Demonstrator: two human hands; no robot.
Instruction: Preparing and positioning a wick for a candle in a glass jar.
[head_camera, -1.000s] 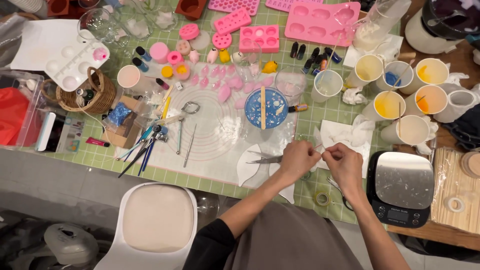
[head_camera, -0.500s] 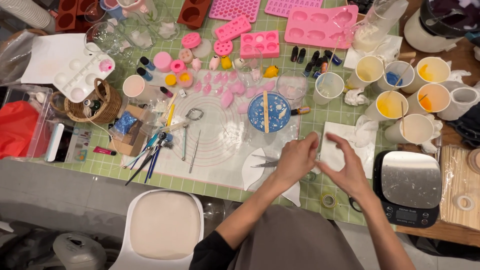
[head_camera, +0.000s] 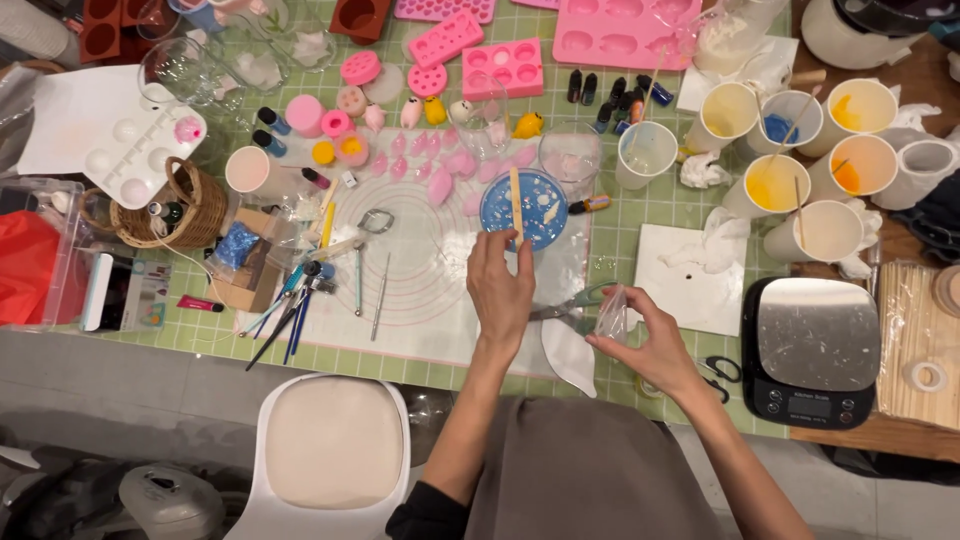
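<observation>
- A wicker basket (head_camera: 165, 207) sits at the left of the green gridded mat (head_camera: 640, 205), with a white paint palette (head_camera: 130, 150) just above it.
- Right of the basket, a loose bundle of pens and tools (head_camera: 300, 300) lies on the edge of a pale round-patterned silicone sheet (head_camera: 420, 270).
- A round blue dish (head_camera: 525, 208) stands at the top of that sheet, a wooden stick (head_camera: 516, 200) resting across it.
- The left hand (head_camera: 500, 290) reaches up towards the dish, fingers loosely spread and holding nothing; the fingertips lie just below its rim, and I cannot tell if they touch it.
- A pair of scissors (head_camera: 570, 308) lies on the sheet between the two hands.
- The right hand (head_camera: 645, 340) pinches a small clear plastic bag (head_camera: 612, 315) between thumb and fingers, held just above the table's near edge.
- Further right, a white tile (head_camera: 690, 280) carries crumpled tissue, with paper cups of yellow, orange and blue liquid (head_camera: 790, 150) above it.
- A black digital scale (head_camera: 810, 350) sits at the right.
</observation>
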